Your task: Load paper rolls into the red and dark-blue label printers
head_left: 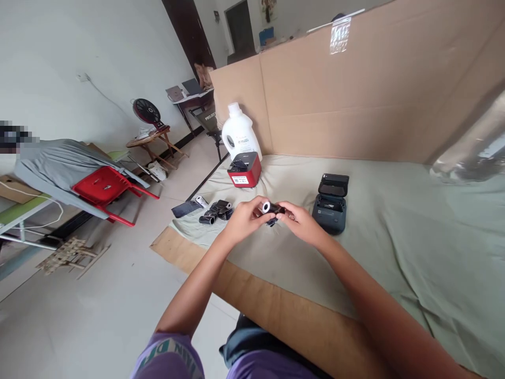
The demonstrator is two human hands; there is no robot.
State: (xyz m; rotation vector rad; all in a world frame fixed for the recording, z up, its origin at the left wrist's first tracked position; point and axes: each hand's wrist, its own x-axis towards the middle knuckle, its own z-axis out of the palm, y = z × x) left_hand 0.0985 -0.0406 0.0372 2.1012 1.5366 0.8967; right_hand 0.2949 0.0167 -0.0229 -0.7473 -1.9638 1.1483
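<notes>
A small paper roll [267, 207], black on the outside with a white end facing me, is held between both hands above the cloth. My left hand [248, 220] grips its left end with thumb and fingers. On the other side, my right hand [299, 222] pinches the roll's dark outer layer. A dark piece, perhaps its loose end, hangs just below the fingers. Right of my hands stands a dark portable printer [330, 215] with its lid raised. Several more black rolls [216, 211] and a black strip [185, 209] lie to the left.
Behind my hands are a red and black boxy device [249, 176] and a white jug [241, 129]. A cardboard panel [335, 100] walls off the back of the cloth-covered table [379, 210]. To the left are a red stool [103, 187] and a person in a grey top [59, 168].
</notes>
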